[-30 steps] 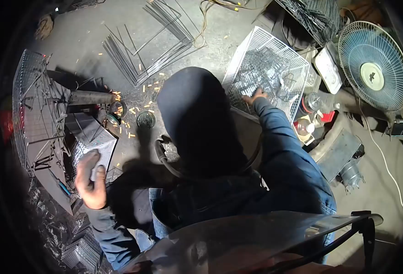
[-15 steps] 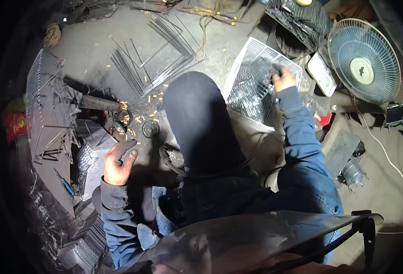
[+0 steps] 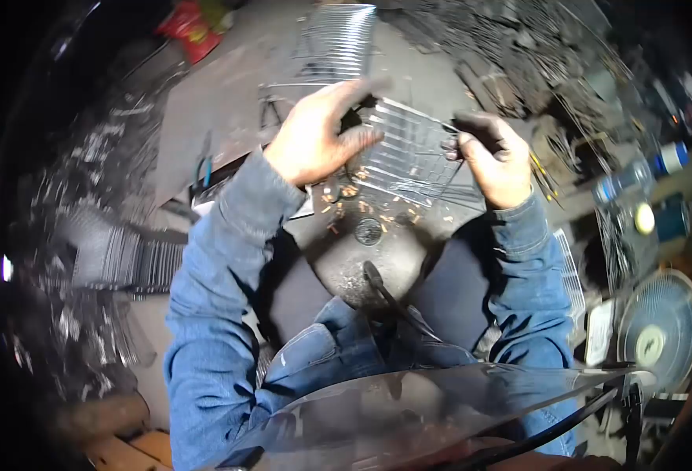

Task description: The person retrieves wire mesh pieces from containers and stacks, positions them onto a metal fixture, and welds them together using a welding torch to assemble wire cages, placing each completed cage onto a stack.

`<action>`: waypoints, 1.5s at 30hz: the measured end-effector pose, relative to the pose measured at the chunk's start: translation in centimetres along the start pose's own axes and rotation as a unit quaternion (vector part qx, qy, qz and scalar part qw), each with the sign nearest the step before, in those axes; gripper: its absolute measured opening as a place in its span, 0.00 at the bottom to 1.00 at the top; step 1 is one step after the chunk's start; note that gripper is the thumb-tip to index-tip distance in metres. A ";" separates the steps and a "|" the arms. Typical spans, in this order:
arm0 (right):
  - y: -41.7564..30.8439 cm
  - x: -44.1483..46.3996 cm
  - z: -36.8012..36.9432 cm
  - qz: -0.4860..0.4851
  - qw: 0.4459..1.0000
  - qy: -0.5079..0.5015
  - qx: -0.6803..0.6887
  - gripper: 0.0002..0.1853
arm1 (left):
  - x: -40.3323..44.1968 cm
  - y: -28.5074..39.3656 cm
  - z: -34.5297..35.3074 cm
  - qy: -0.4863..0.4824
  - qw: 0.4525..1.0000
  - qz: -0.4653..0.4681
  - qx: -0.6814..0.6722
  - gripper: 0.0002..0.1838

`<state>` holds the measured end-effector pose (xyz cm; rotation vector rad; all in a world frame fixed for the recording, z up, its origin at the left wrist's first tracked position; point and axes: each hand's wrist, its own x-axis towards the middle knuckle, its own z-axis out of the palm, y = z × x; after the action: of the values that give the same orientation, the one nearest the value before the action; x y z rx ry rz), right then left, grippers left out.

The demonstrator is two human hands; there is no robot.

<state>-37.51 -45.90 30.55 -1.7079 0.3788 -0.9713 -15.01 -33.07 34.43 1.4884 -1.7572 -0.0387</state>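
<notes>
A wire rack (image 3: 412,153), a small grid of thin shiny metal bars, hangs tilted between my hands above the floor. My right hand (image 3: 503,161) pinches its upper right corner between thumb and fingers. Around the rack's left edge is my left hand (image 3: 314,133), its thumb over the bars and its fingers at the upper corner; those fingertips are blurred. Behind the rack, a larger ribbed wire piece (image 3: 338,39) stands on a metal plate (image 3: 204,102).
Small orange-brown bits lie on the floor around a round dark dish (image 3: 368,231). Stacked bent wire pieces (image 3: 106,251) are at left, blue-handled pliers (image 3: 203,169) on the plate. To the right are a white basket (image 3: 569,275), a fan (image 3: 660,334) and a plastic bottle (image 3: 624,180).
My view has swung left, away from the white basket. My right hand has left the basket and now holds the wire rack in front of me. My left hand has come to the rack.
</notes>
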 end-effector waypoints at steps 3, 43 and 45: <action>0.1 2.9 6.0 -0.040 0.994 0.067 0.073 0.15 | -0.5 -2.4 -3.7 -0.008 0.999 -0.052 -0.002 0.12; 8.1 4.1 9.1 0.035 0.984 0.065 -0.161 0.11 | 1.0 -7.0 0.6 -0.099 0.896 -0.066 0.428 0.34; 8.6 3.4 8.9 0.056 0.992 0.074 -0.082 0.14 | 1.1 -7.1 0.3 -0.104 0.894 -0.068 0.431 0.34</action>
<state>-26.81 -45.61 23.40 -1.7459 0.6613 -1.0089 -9.38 -36.23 31.26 2.3004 -1.9394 0.6083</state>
